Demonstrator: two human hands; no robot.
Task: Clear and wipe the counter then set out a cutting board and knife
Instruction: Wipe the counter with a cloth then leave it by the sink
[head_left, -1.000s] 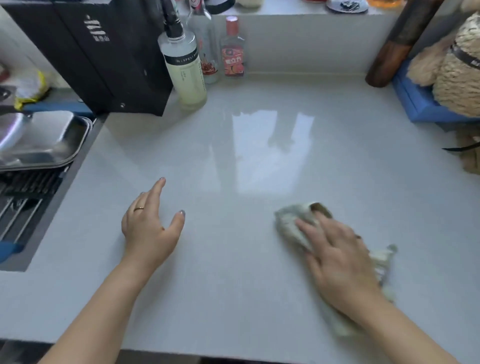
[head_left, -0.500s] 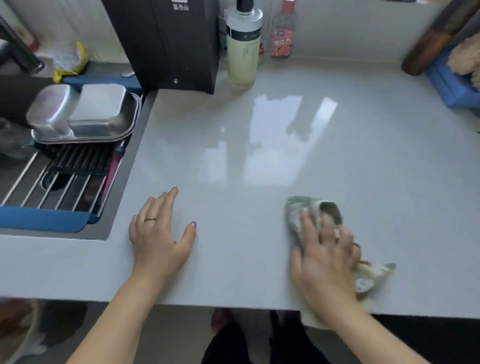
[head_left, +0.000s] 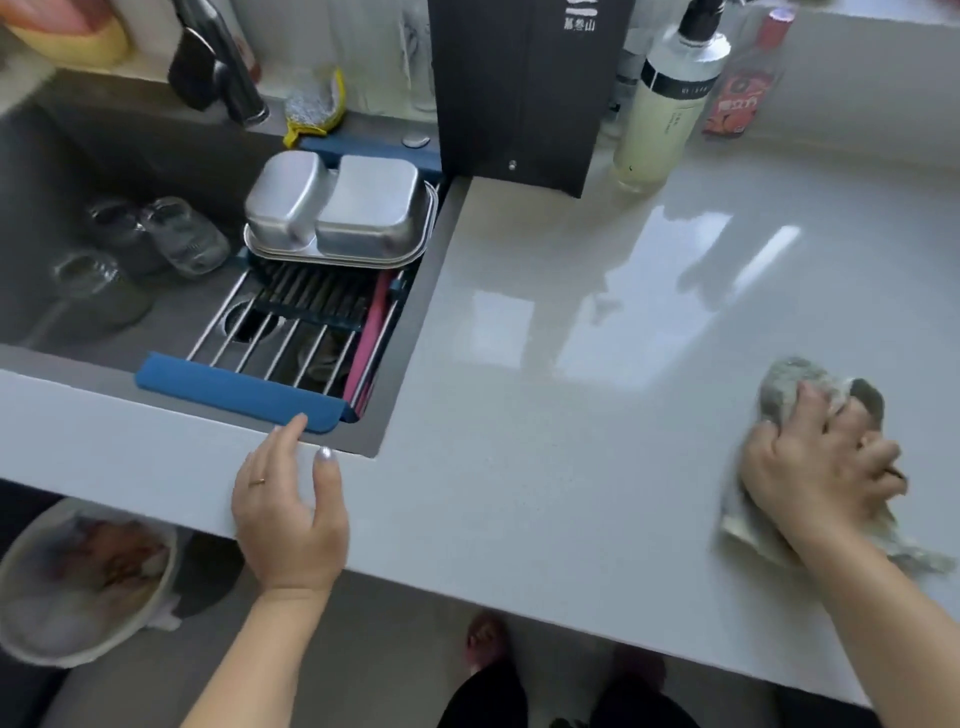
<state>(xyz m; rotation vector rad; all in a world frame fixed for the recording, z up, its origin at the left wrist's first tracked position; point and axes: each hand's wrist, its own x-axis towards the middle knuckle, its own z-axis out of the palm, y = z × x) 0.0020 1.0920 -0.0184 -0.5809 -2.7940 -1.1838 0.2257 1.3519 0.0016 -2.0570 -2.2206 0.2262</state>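
The pale glossy counter (head_left: 597, 415) fills the middle and right of the head view. A crumpled grey-green cloth (head_left: 795, 382) lies on it at the right. My right hand (head_left: 821, 467) presses down on the cloth, its fingers curled into the folds. My left hand (head_left: 291, 509) rests flat on the counter's front edge, fingers straight, fingertips close to the sink's near corner. No cutting board or knife shows.
A sink (head_left: 130, 208) at the left holds glasses (head_left: 182, 241), a blue roll-up rack (head_left: 244, 389) and steel trays (head_left: 337, 208). A black box (head_left: 524, 88), a pump bottle (head_left: 660, 109) and a red-labelled bottle (head_left: 743, 88) stand at the back. A bowl (head_left: 83, 582) sits on the floor below.
The view has swung left toward the sink. My left hand moved left to the counter's front edge by the sink. My right hand's fingers have curled into the cloth.
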